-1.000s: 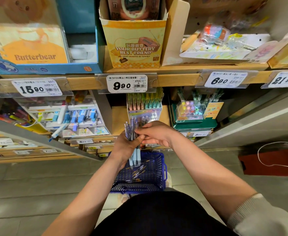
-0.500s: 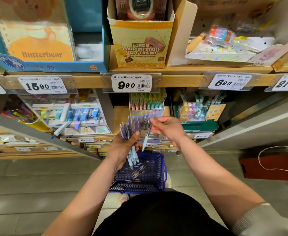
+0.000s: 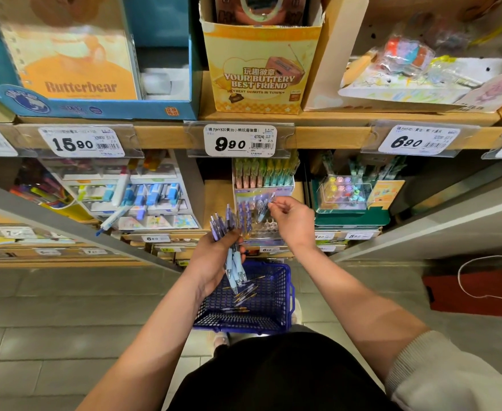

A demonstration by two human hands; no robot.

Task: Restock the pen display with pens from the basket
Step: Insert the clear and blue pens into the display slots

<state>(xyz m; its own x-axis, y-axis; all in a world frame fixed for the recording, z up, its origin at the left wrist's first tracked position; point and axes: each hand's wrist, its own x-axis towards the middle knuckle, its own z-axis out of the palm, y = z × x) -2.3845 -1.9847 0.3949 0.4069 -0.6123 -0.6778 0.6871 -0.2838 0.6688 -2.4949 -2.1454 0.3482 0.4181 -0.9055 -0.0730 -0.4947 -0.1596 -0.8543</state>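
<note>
Partly hidden: pen display (image 3: pixel 249 191) behind my right hand (image 3: pixel 295 222), which pinches one blurred pen (image 3: pixel 262 207); left hand (image 3: pixel 211 259) grips pen bundle (image 3: pixel 226 229) above basket (image 3: pixel 288 292).

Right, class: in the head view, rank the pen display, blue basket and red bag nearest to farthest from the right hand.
1. pen display, just ahead of right hand.
2. blue basket, below on floor.
3. red bag, far right.
</note>
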